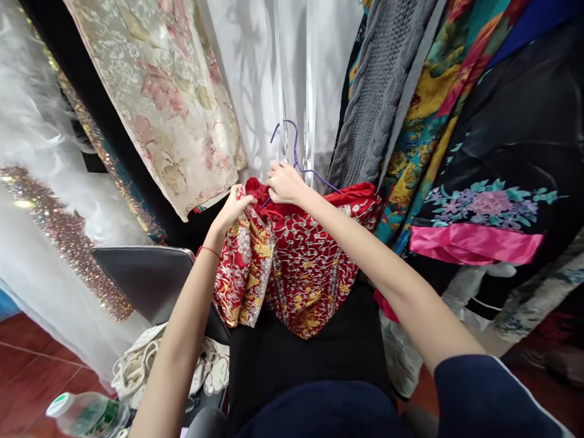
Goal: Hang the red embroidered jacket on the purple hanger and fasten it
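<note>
- Two grips are closed: my left grip pinches the edge of the red top, my right grip curls over the purple hanger; whether it also takes cloth, I cannot tell.
- The red top hangs before me, over my black lap.
- If my left pinch loosens, the cloth could slide off; the hanger might catch the white straps.
- A white curtain, hanging clothes and a red tiled floor surround me.
</note>
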Tool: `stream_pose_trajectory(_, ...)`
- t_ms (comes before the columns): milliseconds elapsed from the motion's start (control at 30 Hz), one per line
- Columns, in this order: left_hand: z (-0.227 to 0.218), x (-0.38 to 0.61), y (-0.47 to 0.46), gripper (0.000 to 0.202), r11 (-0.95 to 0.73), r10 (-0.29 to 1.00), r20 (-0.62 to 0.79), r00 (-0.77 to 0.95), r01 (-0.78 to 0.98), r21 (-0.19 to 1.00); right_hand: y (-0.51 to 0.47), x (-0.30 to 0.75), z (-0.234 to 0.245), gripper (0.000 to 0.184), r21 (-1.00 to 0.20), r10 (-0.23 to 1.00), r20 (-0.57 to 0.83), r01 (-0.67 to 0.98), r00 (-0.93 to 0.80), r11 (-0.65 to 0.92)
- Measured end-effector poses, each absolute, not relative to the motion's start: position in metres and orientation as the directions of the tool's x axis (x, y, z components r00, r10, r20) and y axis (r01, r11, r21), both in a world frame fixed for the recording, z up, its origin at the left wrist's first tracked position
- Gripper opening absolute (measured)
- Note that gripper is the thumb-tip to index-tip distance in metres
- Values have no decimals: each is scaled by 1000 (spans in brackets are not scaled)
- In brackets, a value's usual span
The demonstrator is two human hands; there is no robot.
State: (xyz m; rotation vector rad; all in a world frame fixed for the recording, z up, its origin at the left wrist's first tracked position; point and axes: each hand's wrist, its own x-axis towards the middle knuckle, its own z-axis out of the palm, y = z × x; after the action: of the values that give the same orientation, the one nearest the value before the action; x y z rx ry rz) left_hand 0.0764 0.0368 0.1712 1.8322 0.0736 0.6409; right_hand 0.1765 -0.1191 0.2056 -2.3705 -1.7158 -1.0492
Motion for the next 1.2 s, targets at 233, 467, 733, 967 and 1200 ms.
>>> stream_pose_trajectory(233, 179, 56, 29, 37, -387, 250, 353, 902, -241, 890, -178, 180, 207, 38, -116, 475, 819, 904, 322, -412)
stream_pose_trajectory(467, 187, 70, 31, 30, -428, 378, 397, 836, -223, 876, -244, 235, 199, 29, -764, 570, 352, 580, 742, -283)
stream_pose_trajectory(733, 205, 92, 27, 25, -398, 215, 219, 952, -119, 910, -218, 241, 207, 45, -895, 894, -66, 371, 444, -250)
stream_pose_trajectory(967, 221, 129, -15, 27, -322, 393, 357, 847, -237, 917, -207, 235, 208, 52, -788, 891, -88, 516, 446, -336)
stream_pose_trajectory(1200, 211, 129, -22, 30, -328, 374, 381, 846, -263, 907, -207, 233, 207, 51, -755, 891, -61, 563, 449, -335)
